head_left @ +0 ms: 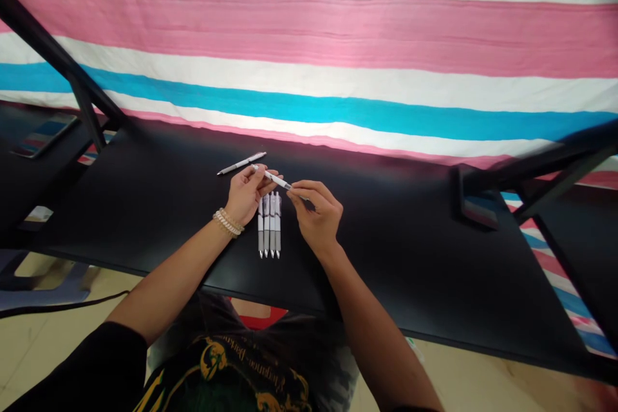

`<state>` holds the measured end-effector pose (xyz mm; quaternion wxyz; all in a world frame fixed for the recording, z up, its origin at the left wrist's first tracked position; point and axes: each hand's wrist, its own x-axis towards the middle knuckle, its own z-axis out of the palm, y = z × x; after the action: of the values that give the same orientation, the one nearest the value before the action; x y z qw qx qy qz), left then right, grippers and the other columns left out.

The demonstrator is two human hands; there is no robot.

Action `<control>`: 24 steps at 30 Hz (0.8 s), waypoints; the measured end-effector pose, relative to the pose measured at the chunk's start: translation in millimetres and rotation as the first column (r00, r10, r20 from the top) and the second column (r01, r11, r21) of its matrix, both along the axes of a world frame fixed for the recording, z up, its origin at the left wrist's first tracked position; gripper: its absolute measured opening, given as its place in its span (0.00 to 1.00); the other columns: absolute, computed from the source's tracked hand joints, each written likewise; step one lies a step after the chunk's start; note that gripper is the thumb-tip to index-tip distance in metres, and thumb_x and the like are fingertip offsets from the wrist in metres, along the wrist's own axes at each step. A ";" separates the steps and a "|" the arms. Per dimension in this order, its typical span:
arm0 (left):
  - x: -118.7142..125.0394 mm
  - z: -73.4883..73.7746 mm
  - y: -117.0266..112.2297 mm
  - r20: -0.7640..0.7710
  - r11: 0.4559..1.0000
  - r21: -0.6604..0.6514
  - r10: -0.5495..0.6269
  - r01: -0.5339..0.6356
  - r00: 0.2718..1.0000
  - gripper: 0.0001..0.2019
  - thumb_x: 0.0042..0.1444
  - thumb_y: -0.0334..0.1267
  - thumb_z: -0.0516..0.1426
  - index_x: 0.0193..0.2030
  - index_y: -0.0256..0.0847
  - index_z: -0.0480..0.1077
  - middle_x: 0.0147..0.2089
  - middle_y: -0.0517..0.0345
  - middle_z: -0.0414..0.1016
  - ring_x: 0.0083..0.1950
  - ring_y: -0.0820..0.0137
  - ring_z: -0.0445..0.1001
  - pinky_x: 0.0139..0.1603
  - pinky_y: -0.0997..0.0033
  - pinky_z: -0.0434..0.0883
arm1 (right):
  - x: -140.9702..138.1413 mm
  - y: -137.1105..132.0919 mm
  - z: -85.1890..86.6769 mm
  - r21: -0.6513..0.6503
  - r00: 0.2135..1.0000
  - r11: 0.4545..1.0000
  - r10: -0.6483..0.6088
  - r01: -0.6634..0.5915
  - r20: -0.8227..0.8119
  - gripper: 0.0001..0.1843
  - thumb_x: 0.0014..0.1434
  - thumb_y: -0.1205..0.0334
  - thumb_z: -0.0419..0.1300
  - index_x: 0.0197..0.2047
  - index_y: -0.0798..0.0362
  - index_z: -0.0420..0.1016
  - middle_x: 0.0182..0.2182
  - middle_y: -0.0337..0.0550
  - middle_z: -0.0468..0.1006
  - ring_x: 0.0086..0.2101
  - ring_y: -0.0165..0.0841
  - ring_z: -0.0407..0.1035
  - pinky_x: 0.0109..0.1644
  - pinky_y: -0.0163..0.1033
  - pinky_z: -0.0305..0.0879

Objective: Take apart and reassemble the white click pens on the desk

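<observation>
Between my two hands a white pen is held above the black table. My left hand grips its upper left part, thumb on top, with the other fingers beneath. The fingertips of my right hand pinch its lower right end; the very tip is hidden by them. Just below, several white pens with grey grips lie side by side in a row, tips toward me. Beyond my left hand, another white pen with a grey grip lies slanted on the table.
The black table stands against a striped pink, white and blue cloth. Black metal bars rise at the left and right. A phone-like flat object lies far left. A blue plastic stool is partly visible at lower left.
</observation>
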<state>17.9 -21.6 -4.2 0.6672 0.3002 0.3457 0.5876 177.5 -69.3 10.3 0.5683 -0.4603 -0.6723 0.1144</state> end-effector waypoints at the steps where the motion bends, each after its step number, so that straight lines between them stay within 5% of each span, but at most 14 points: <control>1: -0.3 -0.1 0.2 -0.002 1.000 0.001 -0.001 0.001 1.000 0.13 0.58 0.43 0.66 0.41 0.36 0.71 0.41 0.50 0.81 0.46 0.63 0.83 0.52 0.62 0.78 | -0.1 -0.3 0.4 0.003 1.000 1.000 -0.001 0.001 -0.009 0.04 0.63 0.65 0.64 0.36 0.48 0.81 0.38 0.43 0.81 0.37 0.35 0.76 0.44 0.43 0.76; 7: -2.1 0.3 1.7 -0.020 1.000 0.002 0.020 -0.020 1.000 0.14 0.57 0.44 0.66 0.42 0.36 0.71 0.41 0.50 0.81 0.45 0.63 0.83 0.53 0.60 0.77 | 0.2 -0.6 -4.4 -0.110 0.998 0.992 0.058 -0.061 -0.028 0.08 0.66 0.63 0.59 0.45 0.48 0.81 0.39 0.44 0.78 0.35 0.33 0.76 0.40 0.41 0.77; 11: -2.3 1.5 2.9 -0.036 0.999 0.030 0.042 -0.041 0.998 0.16 0.55 0.46 0.67 0.41 0.36 0.71 0.41 0.49 0.82 0.45 0.63 0.83 0.51 0.61 0.78 | 2.5 1.8 -8.2 -0.247 0.996 0.968 0.024 -0.045 -0.089 0.21 0.65 0.58 0.62 0.60 0.48 0.69 0.38 0.43 0.79 0.34 0.34 0.77 0.36 0.39 0.77; 24: -3.5 3.4 4.3 -0.060 0.994 0.069 0.084 -0.080 0.995 0.18 0.54 0.48 0.67 0.40 0.36 0.72 0.39 0.50 0.81 0.41 0.66 0.83 0.48 0.64 0.78 | 6.7 3.4 -7.6 -0.306 0.993 0.949 0.050 -0.080 -0.103 0.19 0.64 0.58 0.61 0.56 0.49 0.65 0.37 0.41 0.80 0.32 0.32 0.77 0.37 0.38 0.74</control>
<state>14.4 -17.3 -0.8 0.6210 0.3261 0.3588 0.6159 184.2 -65.9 2.6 0.5158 -0.5155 -0.6335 0.2586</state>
